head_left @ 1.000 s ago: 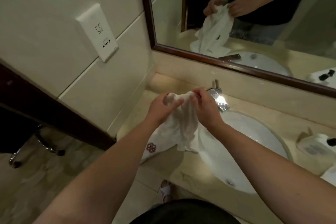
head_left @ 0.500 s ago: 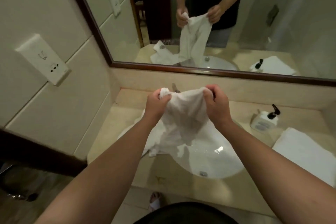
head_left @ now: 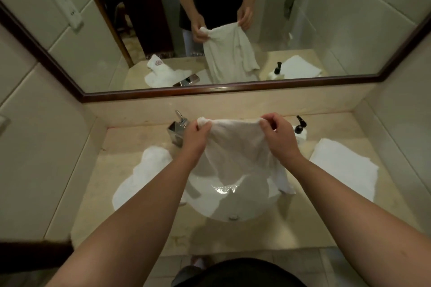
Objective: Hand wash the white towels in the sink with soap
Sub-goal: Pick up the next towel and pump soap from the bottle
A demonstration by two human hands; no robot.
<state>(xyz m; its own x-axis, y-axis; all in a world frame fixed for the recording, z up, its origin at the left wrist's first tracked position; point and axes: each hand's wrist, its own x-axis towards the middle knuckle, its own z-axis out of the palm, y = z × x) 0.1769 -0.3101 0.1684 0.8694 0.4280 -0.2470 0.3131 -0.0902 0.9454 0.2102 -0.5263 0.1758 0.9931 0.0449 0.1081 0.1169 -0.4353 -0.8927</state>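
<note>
A white towel point(head_left: 238, 147) hangs spread out above the white sink point(head_left: 233, 202). My left hand point(head_left: 194, 137) grips its upper left corner, and my right hand point(head_left: 278, 135) pinches its upper right corner. The towel's lower end drapes down over the basin's right side. Another white towel point(head_left: 142, 177) lies crumpled on the counter left of the sink. A folded white towel point(head_left: 345, 170) lies flat on the counter to the right. A soap pump bottle point(head_left: 299, 127) with a black head stands behind my right hand.
A chrome faucet point(head_left: 177, 129) sits at the back left of the basin, close to my left hand. A framed mirror point(head_left: 224, 91) runs along the back wall. Beige walls close in the counter point(head_left: 233, 233) on both sides. Water glistens in the basin.
My hands have moved apart and stretched the bunched towel out wide. The view has swung right and now centres on the sink, showing both other towels.
</note>
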